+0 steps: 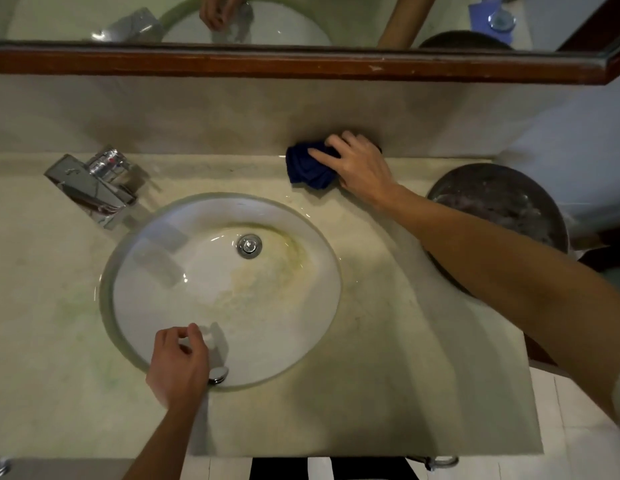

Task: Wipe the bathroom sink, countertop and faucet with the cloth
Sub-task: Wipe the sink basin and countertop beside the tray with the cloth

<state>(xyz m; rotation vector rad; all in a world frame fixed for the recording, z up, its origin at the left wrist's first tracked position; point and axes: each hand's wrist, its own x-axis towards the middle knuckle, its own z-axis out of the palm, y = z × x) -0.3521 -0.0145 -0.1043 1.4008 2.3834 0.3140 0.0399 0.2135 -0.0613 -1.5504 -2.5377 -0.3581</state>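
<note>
A dark blue cloth (310, 166) lies bunched at the back of the beige countertop (388, 341), against the backsplash. My right hand (357, 166) lies on the cloth's right side, its fingers bent over the bunched fabric. The round white sink (222, 289), stained yellow near its drain (249, 245), fills the middle. A chrome faucet (94, 185) stands at the back left. My left hand (178, 365) hangs over the sink's near rim with loosely curled fingers and holds nothing.
A dark round basin (502, 216) sits at the counter's right end, partly under my right forearm. A wood-framed mirror (301, 64) runs along the back wall. The counter's front edge is near the bottom of the view, with tiled floor beyond.
</note>
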